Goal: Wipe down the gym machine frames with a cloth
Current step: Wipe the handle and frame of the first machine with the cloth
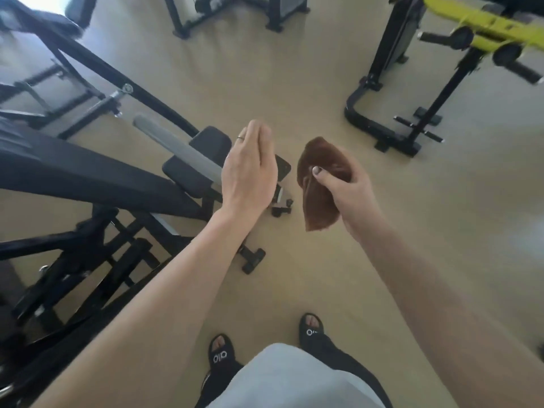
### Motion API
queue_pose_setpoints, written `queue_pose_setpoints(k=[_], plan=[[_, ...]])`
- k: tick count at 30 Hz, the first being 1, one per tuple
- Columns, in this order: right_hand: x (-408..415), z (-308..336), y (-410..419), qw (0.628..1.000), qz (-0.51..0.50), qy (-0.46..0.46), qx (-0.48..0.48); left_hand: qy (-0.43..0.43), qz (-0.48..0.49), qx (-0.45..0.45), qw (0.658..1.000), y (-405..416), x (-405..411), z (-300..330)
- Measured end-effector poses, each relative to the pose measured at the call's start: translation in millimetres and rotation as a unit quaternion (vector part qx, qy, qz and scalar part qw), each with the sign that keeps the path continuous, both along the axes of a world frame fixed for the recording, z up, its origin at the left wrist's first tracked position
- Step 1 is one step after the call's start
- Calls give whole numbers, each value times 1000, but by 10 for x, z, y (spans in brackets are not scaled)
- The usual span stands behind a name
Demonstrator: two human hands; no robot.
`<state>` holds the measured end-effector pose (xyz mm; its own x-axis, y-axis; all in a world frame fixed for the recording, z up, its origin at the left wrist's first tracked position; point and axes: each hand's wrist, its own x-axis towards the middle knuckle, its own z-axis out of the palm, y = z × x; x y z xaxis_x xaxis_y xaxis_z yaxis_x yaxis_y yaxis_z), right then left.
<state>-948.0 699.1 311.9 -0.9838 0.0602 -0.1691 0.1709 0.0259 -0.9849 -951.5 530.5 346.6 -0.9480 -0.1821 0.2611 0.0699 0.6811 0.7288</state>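
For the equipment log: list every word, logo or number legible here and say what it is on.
"alo" in white: on the strap of the left black slipper.
"alo", partly hidden by the trouser leg: on the right black slipper.
Nothing readable on the gym machine frames or the brown cloth.

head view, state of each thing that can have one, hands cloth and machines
left hand: open, fingers straight, holds nothing
right hand: grips the cloth
brown cloth: bunched, hanging, off every frame
black bench machine: untouched
yellow-armed machine: untouched
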Motion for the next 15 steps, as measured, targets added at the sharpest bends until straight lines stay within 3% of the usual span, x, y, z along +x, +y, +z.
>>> queue_pose_setpoints(k=[6, 15], plan=[[-188, 29, -346, 981, 192, -1, -2, 0, 132, 4, 991, 152, -35, -196], [-394, -22, -586, 961, 268, -66, 31, 43, 227, 70, 971, 192, -43, -254]])
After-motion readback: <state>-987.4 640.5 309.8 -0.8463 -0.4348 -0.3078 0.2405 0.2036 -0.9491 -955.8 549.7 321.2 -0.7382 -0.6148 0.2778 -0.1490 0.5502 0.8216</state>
